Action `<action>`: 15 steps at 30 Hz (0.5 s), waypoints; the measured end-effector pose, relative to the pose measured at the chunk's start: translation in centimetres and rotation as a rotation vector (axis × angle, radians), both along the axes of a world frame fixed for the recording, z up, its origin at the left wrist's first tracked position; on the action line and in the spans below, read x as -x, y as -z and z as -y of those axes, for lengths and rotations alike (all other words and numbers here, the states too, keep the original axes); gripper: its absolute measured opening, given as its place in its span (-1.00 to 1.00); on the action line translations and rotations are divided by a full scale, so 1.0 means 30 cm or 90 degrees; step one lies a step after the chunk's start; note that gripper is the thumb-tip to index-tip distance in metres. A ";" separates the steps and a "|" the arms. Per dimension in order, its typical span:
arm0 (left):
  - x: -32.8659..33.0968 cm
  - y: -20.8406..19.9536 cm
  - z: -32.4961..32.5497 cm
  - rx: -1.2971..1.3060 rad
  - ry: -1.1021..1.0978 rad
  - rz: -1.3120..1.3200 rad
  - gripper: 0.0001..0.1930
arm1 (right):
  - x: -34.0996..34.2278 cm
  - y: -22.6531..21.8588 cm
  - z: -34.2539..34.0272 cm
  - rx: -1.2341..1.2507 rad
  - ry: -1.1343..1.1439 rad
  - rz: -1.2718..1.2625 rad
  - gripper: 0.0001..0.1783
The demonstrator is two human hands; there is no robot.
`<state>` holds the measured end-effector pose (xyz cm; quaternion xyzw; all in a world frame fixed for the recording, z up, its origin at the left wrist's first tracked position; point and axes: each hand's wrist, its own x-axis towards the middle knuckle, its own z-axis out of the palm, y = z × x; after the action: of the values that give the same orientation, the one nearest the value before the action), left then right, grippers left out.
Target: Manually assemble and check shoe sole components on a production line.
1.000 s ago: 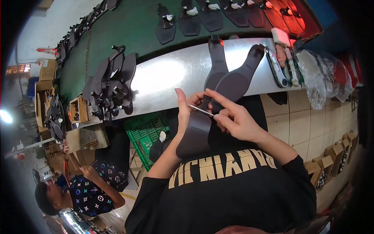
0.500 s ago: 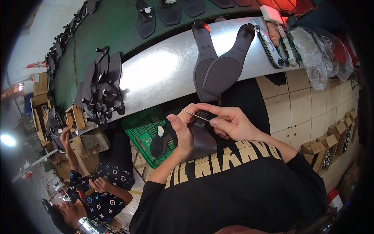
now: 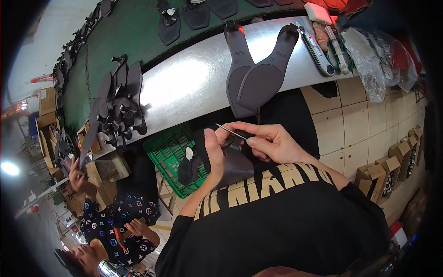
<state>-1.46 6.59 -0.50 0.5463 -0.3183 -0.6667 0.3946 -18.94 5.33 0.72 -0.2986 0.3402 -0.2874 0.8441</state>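
My left hand (image 3: 216, 154) grips a dark sandal sole (image 3: 235, 166) close to my chest, its thumb pointing up along the sole's edge. My right hand (image 3: 272, 143) pinches a thin metal needle-like tool (image 3: 230, 131) whose tip points left over the sole's top. A dark strap (image 3: 194, 162) with a white tag hangs from the sole to the left. Two more dark soles (image 3: 256, 76) lie crossed on the shiny metal bench (image 3: 184, 87) just beyond my hands.
A pile of dark sandal parts (image 3: 117, 108) sits on the bench's left. A utility knife (image 3: 316, 51) and plastic bags (image 3: 374, 60) lie at its right. A green crate (image 3: 168, 154) stands below. Another person (image 3: 110, 226) sits lower left. Cardboard boxes (image 3: 392, 166) line the tiled floor.
I have drawn the sole down from bench height toward my chest, and my view has tipped downward. My right hand keeps the thin tool at the sole's top.
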 end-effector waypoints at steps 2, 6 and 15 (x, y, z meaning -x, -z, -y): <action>-0.002 0.006 0.006 -0.051 -0.019 -0.033 0.07 | 0.006 0.003 0.000 0.023 -0.010 0.003 -0.47; -0.004 0.001 0.001 -0.044 -0.020 -0.043 0.04 | 0.019 -0.025 0.011 0.044 -0.050 -0.018 -0.44; -0.015 -0.015 0.004 0.054 0.048 0.030 -0.04 | 0.035 -0.016 0.025 0.026 -0.078 0.029 -0.49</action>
<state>-1.00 6.47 -0.04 0.5322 -0.3759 -0.6538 0.3847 -19.99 4.57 1.19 -0.3293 0.2961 -0.2485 0.8615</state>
